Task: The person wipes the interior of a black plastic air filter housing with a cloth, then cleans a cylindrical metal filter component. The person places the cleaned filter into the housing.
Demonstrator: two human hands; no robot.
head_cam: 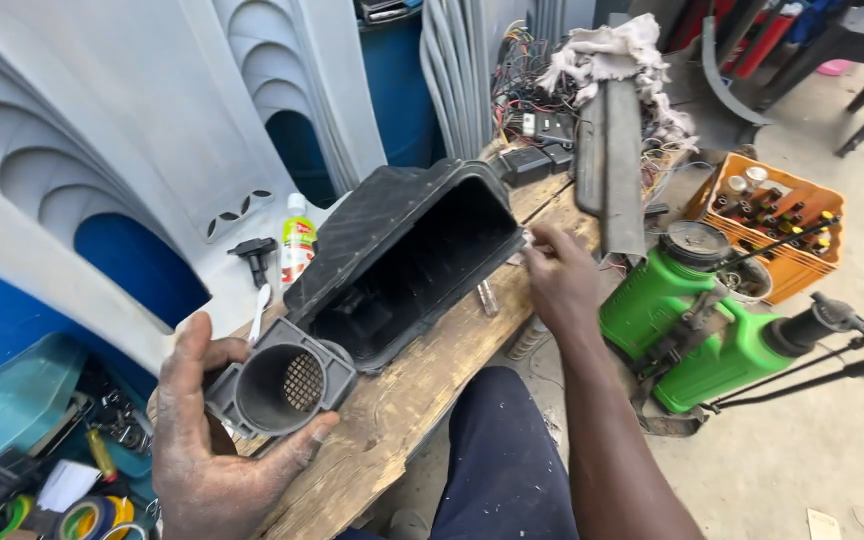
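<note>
Outdoors, a rough wooden plank worktop (pixel 422 385) carried a large black plastic air-filter housing (pixel 407 260). The left hand (pixel 207 440) had its grip clenched around the housing's grey round intake tube with a mesh screen (pixel 282 388). The right hand (pixel 560 275) hovered beyond, fingers loosely curled, apparently holding nothing. Tilted over the edge, the housing could slip off if that hold loosened.

Both hands, left hand (pixel 214 452) and right hand (pixel 559 281), are bare and dust-smudged; forearms unsleeved; dark navy trousers (pixel 497 455), paint-flecked.
</note>
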